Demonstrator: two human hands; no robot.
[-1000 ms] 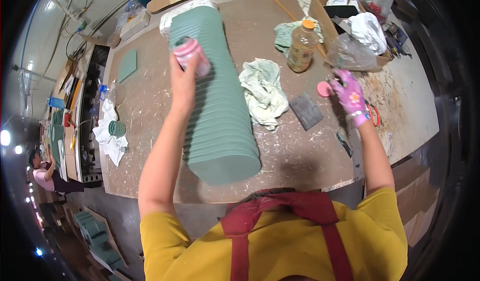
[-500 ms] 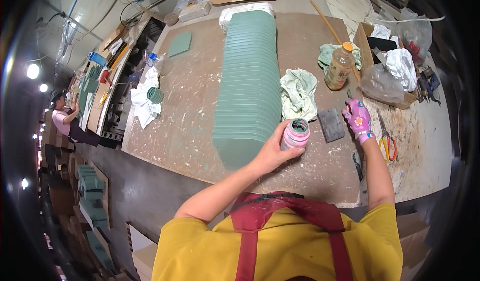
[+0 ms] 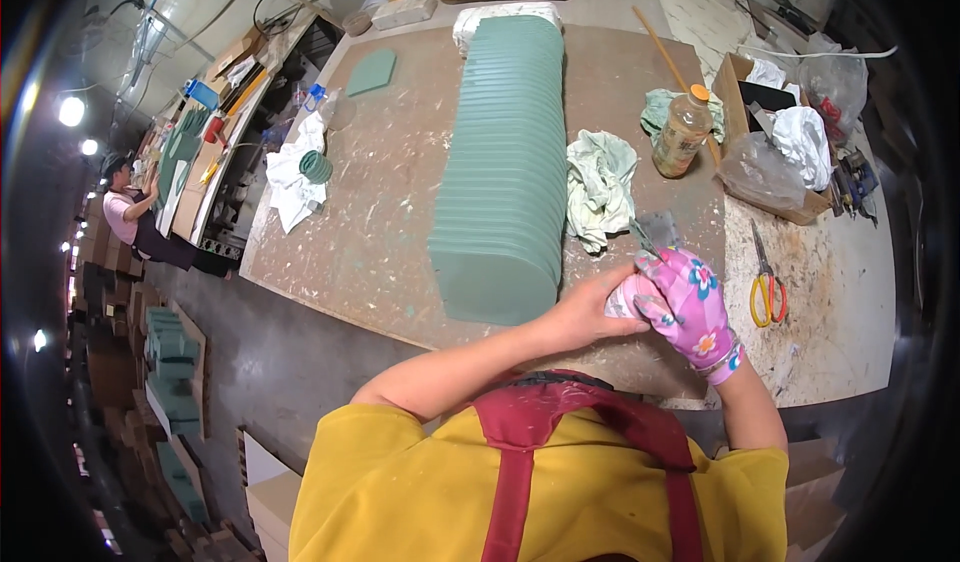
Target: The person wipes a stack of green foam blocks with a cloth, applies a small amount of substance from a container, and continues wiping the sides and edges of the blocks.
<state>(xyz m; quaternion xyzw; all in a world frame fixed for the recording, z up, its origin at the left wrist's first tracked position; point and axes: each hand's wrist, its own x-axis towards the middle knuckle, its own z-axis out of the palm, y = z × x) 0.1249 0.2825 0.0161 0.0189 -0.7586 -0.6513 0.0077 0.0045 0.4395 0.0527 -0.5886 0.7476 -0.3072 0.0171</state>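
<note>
My bare left hand [image 3: 590, 314] is wrapped round a small pink-and-white jar [image 3: 627, 298], held over the table's near side. My right hand [image 3: 690, 302], in a pink flowered glove, is closed over the jar's mouth. From its fingers sticks a thin dark green tool [image 3: 643, 238], its kind not clear. The jar's opening is hidden behind the glove. To the left of both hands stands a long row of green panels with rounded corners [image 3: 497, 172], packed face to face. A crumpled pale cloth [image 3: 600, 187] lies beside the row, and a grey block [image 3: 662, 227] shows partly behind the glove.
Scissors [image 3: 764, 274] with red-and-yellow handles lie at the right. An orange-capped bottle [image 3: 684, 130] stands near a cardboard box [image 3: 738, 112] of rags and bags. One loose green panel [image 3: 372, 72] lies far left. Another person [image 3: 135, 212] works at a distant bench.
My right hand has come left from beside the block to the jar's mouth. My left hand has moved the jar slightly right and nearer me, still gripping it.
</note>
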